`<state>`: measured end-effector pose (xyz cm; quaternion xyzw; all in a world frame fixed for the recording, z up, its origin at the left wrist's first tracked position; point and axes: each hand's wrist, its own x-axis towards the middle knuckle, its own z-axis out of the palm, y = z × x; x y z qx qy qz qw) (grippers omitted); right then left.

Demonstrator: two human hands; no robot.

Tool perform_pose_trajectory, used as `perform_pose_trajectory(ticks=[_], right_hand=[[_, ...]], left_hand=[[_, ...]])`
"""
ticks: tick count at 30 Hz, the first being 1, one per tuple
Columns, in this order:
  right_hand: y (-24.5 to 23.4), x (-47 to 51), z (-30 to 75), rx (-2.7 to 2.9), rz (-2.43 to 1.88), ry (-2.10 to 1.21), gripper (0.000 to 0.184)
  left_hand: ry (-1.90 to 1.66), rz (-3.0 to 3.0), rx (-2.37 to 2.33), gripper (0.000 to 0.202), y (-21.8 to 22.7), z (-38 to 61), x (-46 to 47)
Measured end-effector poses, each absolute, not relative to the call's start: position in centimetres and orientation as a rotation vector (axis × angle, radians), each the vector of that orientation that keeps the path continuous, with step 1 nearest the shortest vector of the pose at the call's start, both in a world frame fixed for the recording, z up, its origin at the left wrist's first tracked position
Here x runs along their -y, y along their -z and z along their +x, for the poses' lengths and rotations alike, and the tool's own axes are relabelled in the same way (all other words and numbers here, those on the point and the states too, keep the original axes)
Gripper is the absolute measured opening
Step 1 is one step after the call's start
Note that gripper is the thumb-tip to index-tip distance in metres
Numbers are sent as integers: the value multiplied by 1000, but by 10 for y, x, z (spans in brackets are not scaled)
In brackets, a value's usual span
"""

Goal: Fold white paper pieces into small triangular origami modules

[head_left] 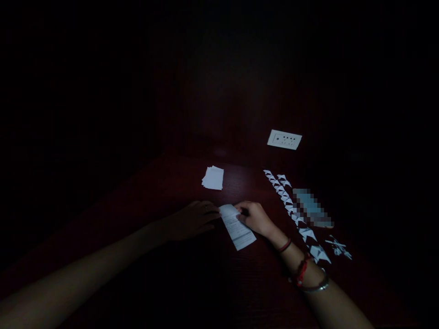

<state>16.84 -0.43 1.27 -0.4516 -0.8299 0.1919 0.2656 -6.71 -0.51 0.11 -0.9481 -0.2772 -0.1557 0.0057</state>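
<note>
A printed slip of paper (237, 227) lies slanted on the dark red table between my hands. My right hand (255, 217) grips its upper right edge, the thumb on top and the other fingers curled partly out of sight. From the left, my left hand (202, 217) reaches in with stretched fingers, the tips at the slip's upper left edge; it is in deep shadow. Beyond the hands rests a loose stack of white paper (213, 177). To the right, a long row of folded paper pieces (286, 198) runs away from me, with a shorter group of folded pieces (284, 180) beside it.
Right of the row lies a flat, blurred-out rectangular object (313, 208). Thin paper scraps (339, 247) are heaped nearer me. A white socket plate (284, 140) is on the surface behind the table (178, 171). The surroundings are very dark.
</note>
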Motion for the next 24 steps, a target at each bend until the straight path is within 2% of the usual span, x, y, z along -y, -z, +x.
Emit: perform_pose_trajectory(ticks=[7, 24], right_hand=[[-14, 11, 168, 2506, -1025, -228, 26], [-20, 9, 178, 2736, -887, -137, 25]], left_hand=[[516, -2988, 878, 31, -5, -67, 7], [465, -3004, 851, 33, 7, -72, -3]])
